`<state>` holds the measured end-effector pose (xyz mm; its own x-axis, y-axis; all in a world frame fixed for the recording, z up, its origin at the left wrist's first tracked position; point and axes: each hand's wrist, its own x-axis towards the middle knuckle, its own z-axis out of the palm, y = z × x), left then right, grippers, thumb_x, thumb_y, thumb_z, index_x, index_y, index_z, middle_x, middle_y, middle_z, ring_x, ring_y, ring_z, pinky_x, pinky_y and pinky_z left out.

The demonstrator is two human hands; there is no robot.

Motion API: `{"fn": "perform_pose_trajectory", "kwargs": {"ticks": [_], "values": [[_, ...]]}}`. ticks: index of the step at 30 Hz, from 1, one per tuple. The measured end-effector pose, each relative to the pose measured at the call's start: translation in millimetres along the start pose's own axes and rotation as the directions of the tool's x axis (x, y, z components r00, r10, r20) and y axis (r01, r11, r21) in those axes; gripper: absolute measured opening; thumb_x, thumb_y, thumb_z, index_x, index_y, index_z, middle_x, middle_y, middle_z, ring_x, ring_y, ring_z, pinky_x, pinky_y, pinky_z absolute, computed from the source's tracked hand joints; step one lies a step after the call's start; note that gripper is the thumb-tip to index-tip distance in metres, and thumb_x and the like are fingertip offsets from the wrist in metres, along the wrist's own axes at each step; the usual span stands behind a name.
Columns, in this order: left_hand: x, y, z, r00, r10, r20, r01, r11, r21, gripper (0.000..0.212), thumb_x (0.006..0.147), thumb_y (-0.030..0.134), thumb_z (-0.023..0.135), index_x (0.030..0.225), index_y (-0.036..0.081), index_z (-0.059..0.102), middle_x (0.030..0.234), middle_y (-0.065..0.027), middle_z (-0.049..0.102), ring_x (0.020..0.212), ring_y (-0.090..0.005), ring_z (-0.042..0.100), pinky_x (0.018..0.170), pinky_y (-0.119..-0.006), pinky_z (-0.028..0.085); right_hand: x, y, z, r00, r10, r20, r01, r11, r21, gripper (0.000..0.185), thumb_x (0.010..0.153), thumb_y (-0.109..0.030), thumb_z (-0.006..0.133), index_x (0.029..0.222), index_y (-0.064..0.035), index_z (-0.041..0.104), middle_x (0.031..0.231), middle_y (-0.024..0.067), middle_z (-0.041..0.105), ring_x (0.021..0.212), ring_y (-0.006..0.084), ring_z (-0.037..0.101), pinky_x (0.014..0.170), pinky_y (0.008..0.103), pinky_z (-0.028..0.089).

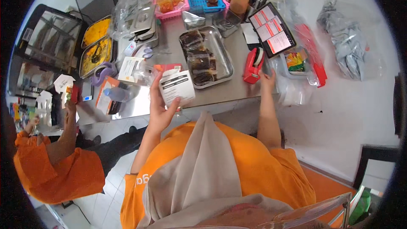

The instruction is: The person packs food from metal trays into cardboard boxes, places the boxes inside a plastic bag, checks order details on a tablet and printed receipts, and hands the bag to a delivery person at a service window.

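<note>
A white printed paper slip [177,86] is held in my left hand [159,109], with the thumb across its lower edge and the fingers behind. Something clear and some red-orange packaging show behind the slip, partly hidden. My right hand [267,81] is at the front end of a red tape dispenser [252,66], fingers slightly apart; whether a strip of tape is between them is too small to tell. Between my hands, a steel tray [227,66] holds several clear packs of dark brown food [199,62] along its left side.
Left on the steel table [171,46] are trays of yellow food [97,54], a purple tape dispenser [103,73] and a plastic bottle [117,94]. Behind stand baskets [198,1] and a sauce bottle [240,1]. A tablet [272,30] leans right. A co-worker [60,171] works at left.
</note>
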<state>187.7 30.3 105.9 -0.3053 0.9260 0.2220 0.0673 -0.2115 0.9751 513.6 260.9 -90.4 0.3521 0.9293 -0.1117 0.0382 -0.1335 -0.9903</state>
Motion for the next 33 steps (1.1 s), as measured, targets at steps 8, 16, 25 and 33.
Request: {"fn": "perform_pose_trajectory", "kwargs": {"ticks": [8,16,25,33], "values": [[2.0,-6.2,-1.4,0.999,-0.038,0.030,0.041,0.995,-0.092,0.076,0.074,-0.012,0.054,0.138,0.005,0.016,0.129,-0.0140,0.038,0.119,-0.0215,0.042,0.100,-0.033,0.034,16.5,13.3,-1.1,0.999,0.023,0.037,-0.026,0.995,0.098,0.077,0.068,-0.003,0.073,0.131,-0.0038,0.029,0.097,0.0135,0.057,0.079,0.0171,0.055,0.072,0.0284,0.044],[-1.5,-2.3,-12.7,0.968,-0.223,-0.116,0.194,0.956,-0.219,0.054,0.075,-0.009,0.055,0.126,0.004,0.041,0.119,-0.0104,0.049,0.111,-0.0191,0.048,0.096,-0.030,0.035,-46.3,-0.2,5.7,0.962,-0.269,0.033,0.271,0.960,-0.066,0.062,0.071,0.000,0.067,0.123,-0.0035,0.033,0.076,0.0075,0.060,0.067,0.0147,0.056,0.064,0.0261,0.044],[-8.1,-11.2,-28.5,0.974,-0.226,-0.031,0.217,0.960,-0.179,0.029,0.079,-0.007,0.055,0.107,0.003,0.051,0.104,-0.0048,0.054,0.096,-0.0113,0.051,0.082,-0.024,0.041,-79.7,-71.3,4.1,0.944,-0.281,0.172,0.329,0.770,-0.547,0.066,0.070,-0.001,0.068,0.125,-0.0025,0.031,0.083,0.0120,0.065,0.079,0.0175,0.063,0.067,0.0299,0.050],[-9.1,-17.6,-29.3,0.985,-0.104,0.139,0.092,0.991,0.092,0.020,0.079,-0.004,0.057,0.098,0.004,0.053,0.094,-0.0023,0.055,0.088,-0.0094,0.050,0.077,-0.024,0.040,-199.5,-184.2,126.6,0.423,-0.183,0.887,-0.136,0.955,0.262,0.073,0.074,0.006,0.066,0.132,-0.0049,0.023,0.087,0.0144,0.064,0.089,0.0213,0.062,0.081,0.0298,0.049]]}}
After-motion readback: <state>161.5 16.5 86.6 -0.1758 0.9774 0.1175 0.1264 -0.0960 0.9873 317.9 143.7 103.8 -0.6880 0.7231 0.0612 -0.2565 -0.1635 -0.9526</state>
